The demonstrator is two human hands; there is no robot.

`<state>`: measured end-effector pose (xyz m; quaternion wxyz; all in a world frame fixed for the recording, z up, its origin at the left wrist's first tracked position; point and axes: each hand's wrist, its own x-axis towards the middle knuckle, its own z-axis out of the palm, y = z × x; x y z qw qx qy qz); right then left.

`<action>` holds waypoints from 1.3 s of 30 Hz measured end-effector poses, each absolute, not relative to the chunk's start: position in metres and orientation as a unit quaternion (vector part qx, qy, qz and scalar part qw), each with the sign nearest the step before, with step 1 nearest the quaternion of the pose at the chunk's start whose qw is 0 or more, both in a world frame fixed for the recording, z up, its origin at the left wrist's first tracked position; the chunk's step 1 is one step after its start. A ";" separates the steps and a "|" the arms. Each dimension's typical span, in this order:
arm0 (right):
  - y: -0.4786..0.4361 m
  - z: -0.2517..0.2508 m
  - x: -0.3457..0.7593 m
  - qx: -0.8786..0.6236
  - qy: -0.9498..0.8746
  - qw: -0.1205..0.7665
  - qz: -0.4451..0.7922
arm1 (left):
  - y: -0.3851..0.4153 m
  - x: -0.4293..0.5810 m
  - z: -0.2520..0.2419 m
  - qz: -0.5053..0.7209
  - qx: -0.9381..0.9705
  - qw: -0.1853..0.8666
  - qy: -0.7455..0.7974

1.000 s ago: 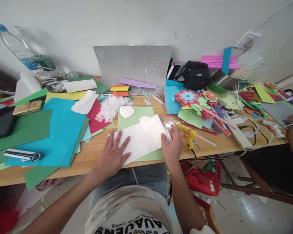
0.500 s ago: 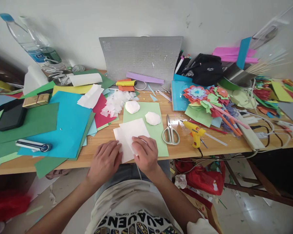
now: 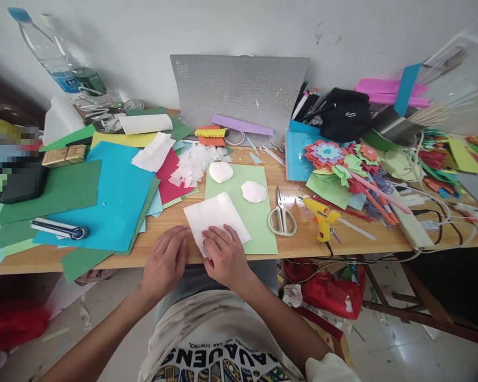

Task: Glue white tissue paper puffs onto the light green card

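Observation:
A folded white tissue sheet [image 3: 215, 217] lies partly on a light green sheet [image 3: 258, 223] at the table's front edge. My right hand [image 3: 225, 257] presses flat on its near corner, fingers stretched out. My left hand [image 3: 167, 262] rests just left of the sheet at the table edge, fingers loosely curled and apart, holding nothing. Two round white paper pieces [image 3: 221, 172] [image 3: 254, 191] sit on the green sheet behind.
Scissors [image 3: 281, 215] and a yellow glue gun [image 3: 322, 216] lie right of the green sheet. Blue [image 3: 111, 201] and green card sheets cover the left side, with a cutter [image 3: 59, 229]. Paper flowers [image 3: 330, 159], a grey cutting mat [image 3: 239, 90] and water bottles [image 3: 51, 58] stand behind.
The wide white sheet has been folded over to a smaller square. My right hand moved from its right edge to its near corner; my left hand slid off to the left.

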<state>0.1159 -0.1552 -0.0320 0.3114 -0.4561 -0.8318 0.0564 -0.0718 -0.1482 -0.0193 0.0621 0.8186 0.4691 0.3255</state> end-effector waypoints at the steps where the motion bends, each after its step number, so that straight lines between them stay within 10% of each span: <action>1: -0.157 -0.031 0.116 -0.454 -0.834 0.307 0.068 | -0.141 -0.070 -0.015 0.326 0.818 0.057 0.470; 10: -0.156 0.010 0.142 -0.484 -0.787 0.376 0.069 | -0.077 -0.038 0.003 0.129 0.906 0.092 0.393; 20: -0.106 -0.015 0.157 -0.560 -0.821 0.072 0.085 | -0.084 -0.043 -0.020 0.101 0.928 0.048 0.356; 39: -0.050 0.016 0.162 -0.707 -0.664 0.117 0.213 | -0.118 -0.039 -0.009 0.093 0.941 0.051 0.321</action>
